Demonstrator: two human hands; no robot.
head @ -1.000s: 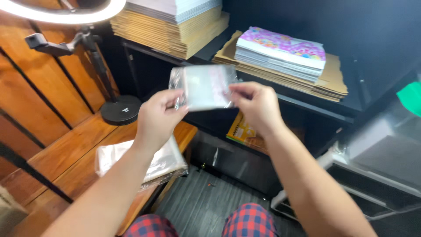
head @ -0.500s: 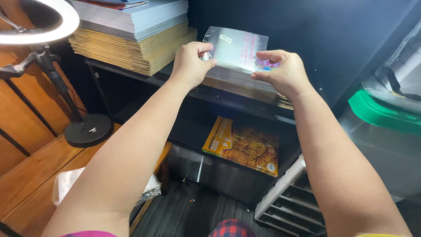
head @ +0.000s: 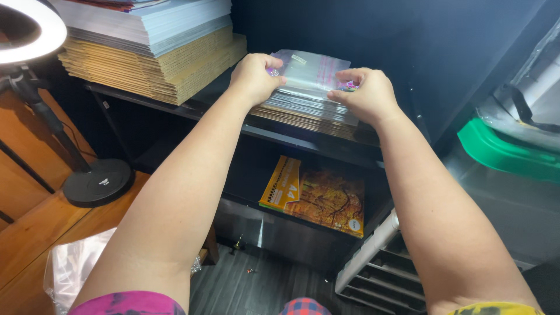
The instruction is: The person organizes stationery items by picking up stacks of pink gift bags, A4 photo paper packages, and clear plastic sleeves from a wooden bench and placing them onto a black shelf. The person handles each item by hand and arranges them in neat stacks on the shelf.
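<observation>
Dark shelving unit (head: 175, 108), wooden desk (head: 52, 233), glowing ring light (head: 44, 20), grey plank floor (head: 256, 289).

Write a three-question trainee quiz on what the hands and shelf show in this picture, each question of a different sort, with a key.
1. True or false: the left hand and right hand both hold the clear plastic sleeve.
2. What does the sleeve sit over?
A. the ring light
B. the stack of flat packs on the shelf
C. the green lid
3. Fill in: on the lower shelf lies an orange ____ pack.

Key
1. True: one hand grips each side.
2. B.
3. Paper.
</observation>
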